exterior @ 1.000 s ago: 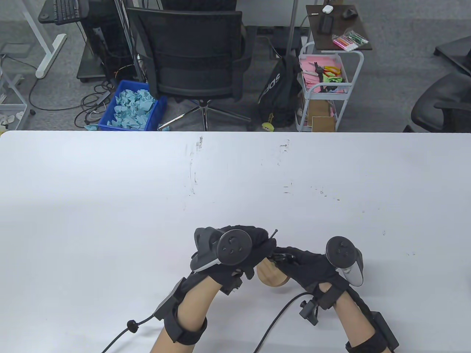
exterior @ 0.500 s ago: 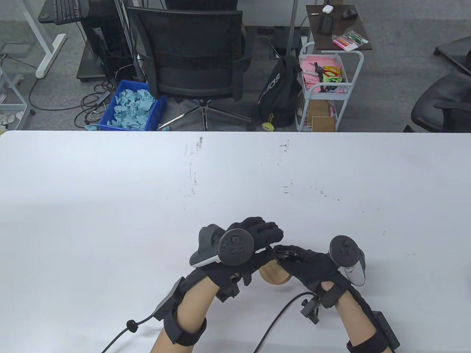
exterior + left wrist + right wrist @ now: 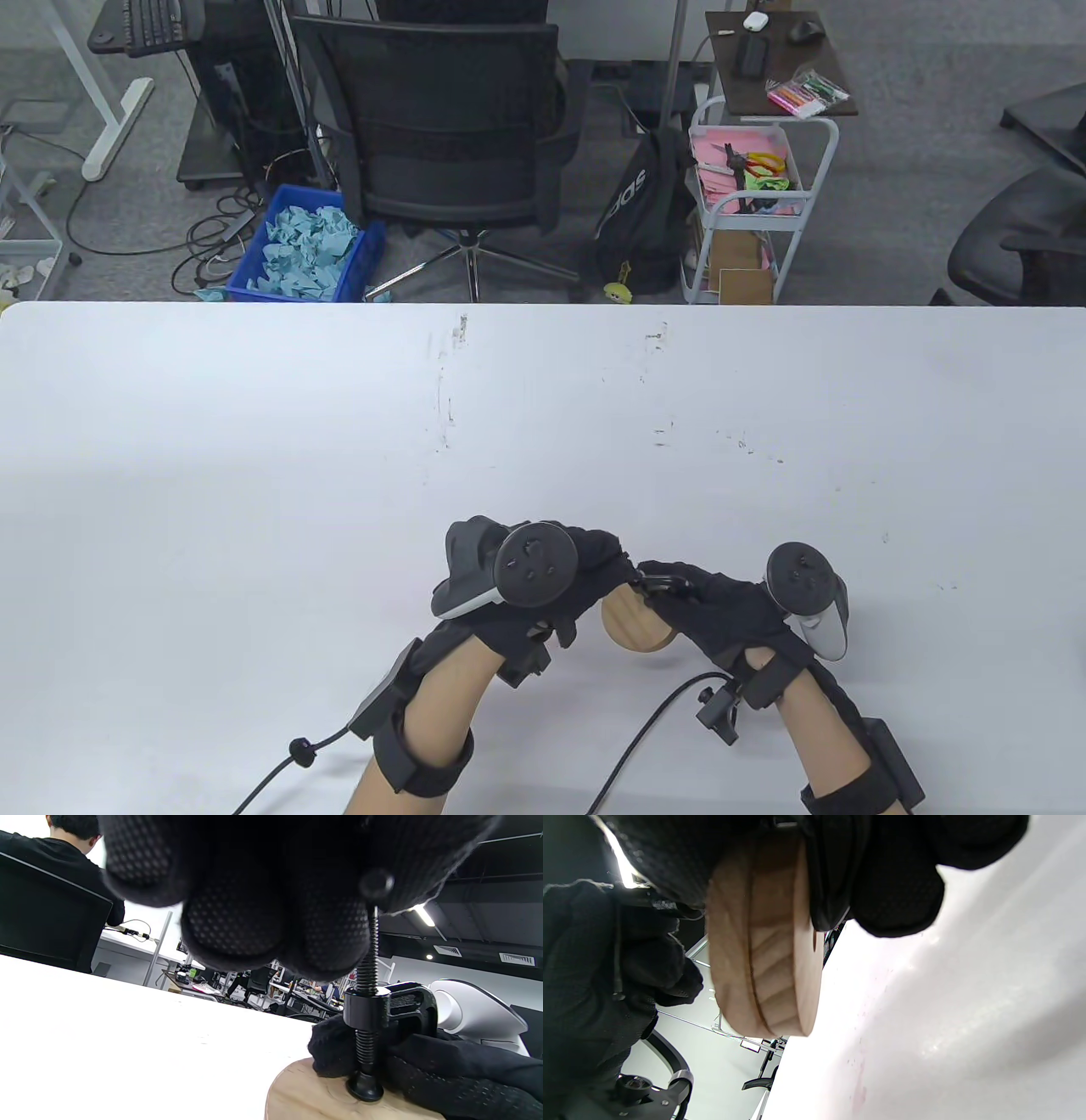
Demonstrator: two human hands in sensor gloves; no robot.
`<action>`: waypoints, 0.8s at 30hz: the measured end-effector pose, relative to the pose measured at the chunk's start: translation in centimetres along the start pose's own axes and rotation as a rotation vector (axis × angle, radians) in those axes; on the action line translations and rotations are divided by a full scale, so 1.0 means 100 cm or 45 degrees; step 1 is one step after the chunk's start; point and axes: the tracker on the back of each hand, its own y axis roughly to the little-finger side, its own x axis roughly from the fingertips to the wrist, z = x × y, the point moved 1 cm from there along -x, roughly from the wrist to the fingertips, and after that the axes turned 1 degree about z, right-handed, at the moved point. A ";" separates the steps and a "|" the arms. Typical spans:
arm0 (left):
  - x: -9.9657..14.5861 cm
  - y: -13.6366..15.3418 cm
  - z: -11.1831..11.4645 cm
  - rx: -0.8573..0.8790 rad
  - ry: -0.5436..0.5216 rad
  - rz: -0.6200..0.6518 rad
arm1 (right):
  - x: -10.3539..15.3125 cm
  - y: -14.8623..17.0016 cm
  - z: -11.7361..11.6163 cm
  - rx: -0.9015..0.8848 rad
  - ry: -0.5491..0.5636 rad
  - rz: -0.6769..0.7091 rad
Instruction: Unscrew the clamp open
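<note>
The left fingers (image 3: 237, 921) are curling closed over the top end of the screw (image 3: 367, 967), where its handle tip is sticking out from the glove. The screw is standing upright and is passing through the black clamp (image 3: 394, 1005); its round foot is pressing on the flat face of the wooden discs (image 3: 305, 1099). In the right wrist view the discs (image 3: 763, 938) are looking like two round pieces lying one against the other.

The right fingers (image 3: 895, 887) are wrapping around the clamp and the edge of the discs, and are holding them. In the left wrist view the same fingers (image 3: 445, 1069) are lying on the disc face just beside the screw foot.

In the table view the left hand (image 3: 551, 586) and the right hand (image 3: 730, 620) are meeting over the clamp (image 3: 657, 584), with the discs (image 3: 636, 624) showing between them. Everything is sitting near the front edge of the white table (image 3: 339, 424), a little right of the middle. I cannot tell if the discs are touching the table or are lifted a little.

Behind the table an office chair (image 3: 441, 127), a blue bin (image 3: 305, 246) with paper scraps and a white cart (image 3: 755, 204) are standing on the floor.
</note>
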 end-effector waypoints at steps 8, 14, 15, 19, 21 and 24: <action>0.002 0.006 -0.004 -0.011 -0.045 -0.026 | 0.001 -0.001 0.004 -0.023 0.049 0.041; -0.001 -0.001 0.002 0.129 0.068 0.095 | 0.001 -0.001 0.003 -0.019 0.034 0.020; 0.000 -0.003 0.002 0.096 0.051 0.099 | 0.001 -0.002 0.001 -0.018 0.028 0.027; 0.000 -0.005 0.005 0.042 -0.003 0.085 | 0.001 -0.003 -0.004 -0.012 0.008 0.031; -0.001 -0.004 0.006 0.056 -0.010 0.073 | 0.001 -0.003 -0.005 -0.005 0.000 0.029; -0.002 -0.002 0.006 0.077 -0.034 0.064 | 0.000 -0.004 -0.006 0.016 -0.022 0.029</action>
